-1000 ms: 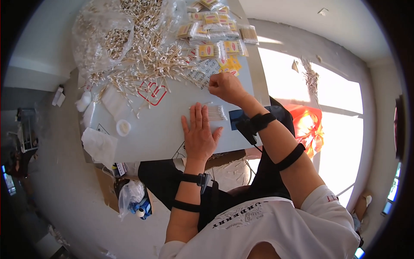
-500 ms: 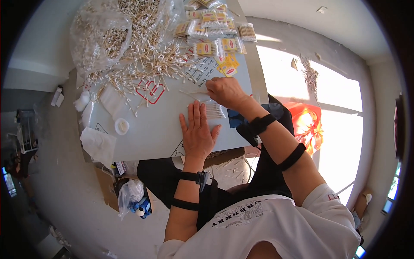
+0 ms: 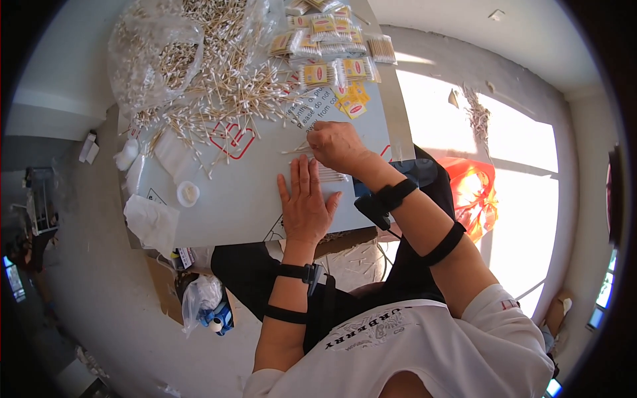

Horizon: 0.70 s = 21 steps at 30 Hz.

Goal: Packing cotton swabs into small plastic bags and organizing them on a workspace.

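Two bare hands work at a pale bench [image 3: 245, 205], as I view them from my remote station. The left hand [image 3: 307, 205] lies flat, palm down, its middle fingers side by side and its thumb spread away; its fingers cover the left end of a row of cotton swabs [image 3: 332, 174]. I see the white tips of this row emerging to the right, on the near part of the bench, below the right hand. The right hand [image 3: 335, 142] is curled, knuckles up, just above the left fingertips. Thin swab sticks [image 3: 296, 151] extend leftward from beside its fingers; I cannot tell whether it pinches them.

Beyond the hands, I note a large heap of loose swabs [image 3: 232, 79], part of it inside a clear plastic bag [image 3: 142, 50]. To the right of the heap are filled packets [image 3: 317, 73] with yellow labels, and nearer the right hand, yellow cards [image 3: 352, 106]. On the left side of the bench I find a round white dish [image 3: 188, 194] and, near it, a crumpled white sheet [image 3: 151, 222] overhanging the edge. A red-orange bag [image 3: 474, 192] stands to the right of the bench.
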Available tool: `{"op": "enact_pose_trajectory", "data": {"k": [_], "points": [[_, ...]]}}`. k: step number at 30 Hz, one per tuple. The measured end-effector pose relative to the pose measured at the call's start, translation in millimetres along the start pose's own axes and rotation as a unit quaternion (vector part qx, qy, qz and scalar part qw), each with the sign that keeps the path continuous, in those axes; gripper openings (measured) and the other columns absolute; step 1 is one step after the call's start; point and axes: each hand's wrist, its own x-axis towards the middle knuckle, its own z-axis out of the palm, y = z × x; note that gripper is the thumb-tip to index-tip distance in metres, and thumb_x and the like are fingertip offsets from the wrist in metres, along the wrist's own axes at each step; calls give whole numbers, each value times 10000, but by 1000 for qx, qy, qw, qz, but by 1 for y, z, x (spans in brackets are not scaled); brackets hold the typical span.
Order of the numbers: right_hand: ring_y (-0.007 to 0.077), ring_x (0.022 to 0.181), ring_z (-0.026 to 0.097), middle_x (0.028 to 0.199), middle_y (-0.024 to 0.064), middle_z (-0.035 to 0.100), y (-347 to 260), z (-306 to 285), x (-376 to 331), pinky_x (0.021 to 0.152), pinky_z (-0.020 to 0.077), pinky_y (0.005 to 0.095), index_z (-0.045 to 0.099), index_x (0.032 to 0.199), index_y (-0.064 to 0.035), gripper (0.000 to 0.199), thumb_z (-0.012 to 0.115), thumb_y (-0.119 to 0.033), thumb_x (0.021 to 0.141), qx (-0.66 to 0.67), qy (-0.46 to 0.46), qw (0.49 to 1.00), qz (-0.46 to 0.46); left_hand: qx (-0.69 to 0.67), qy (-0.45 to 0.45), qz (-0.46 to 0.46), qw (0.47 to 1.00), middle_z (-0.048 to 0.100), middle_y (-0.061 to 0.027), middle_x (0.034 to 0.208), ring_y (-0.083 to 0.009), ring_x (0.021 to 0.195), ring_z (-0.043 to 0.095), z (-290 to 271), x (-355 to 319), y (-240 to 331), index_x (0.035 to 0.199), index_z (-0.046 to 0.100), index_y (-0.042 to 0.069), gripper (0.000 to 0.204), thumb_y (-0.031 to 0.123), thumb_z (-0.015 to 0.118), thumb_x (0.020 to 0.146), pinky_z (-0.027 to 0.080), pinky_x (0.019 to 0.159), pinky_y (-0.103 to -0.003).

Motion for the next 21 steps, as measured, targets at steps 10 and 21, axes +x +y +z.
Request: {"op": "enact_pose_trajectory", "data": {"k": [10, 21], "points": [[324, 1034, 541, 1095, 124, 606, 17, 6, -17, 893, 468, 383, 647, 1000, -35, 339, 548, 47, 687, 178, 208, 962, -26, -42, 99, 6, 994, 366, -154, 1443, -327, 1380, 279, -7, 34, -27, 1374, 401, 2, 556, 226, 566, 893, 162, 1131, -533], [302, 1179, 504, 1284, 142, 535, -12, 19, -63, 1007, 389, 333, 578, 1156, 8, 270, 484, 10, 903, 407, 292, 858, 113, -313, 175, -24, 933, 418, -165, 1389, -327, 1304, 383, -1, 37, -28, 1326, 446, -6, 388, 111, 467, 956, 326, 1081, -416]]}}
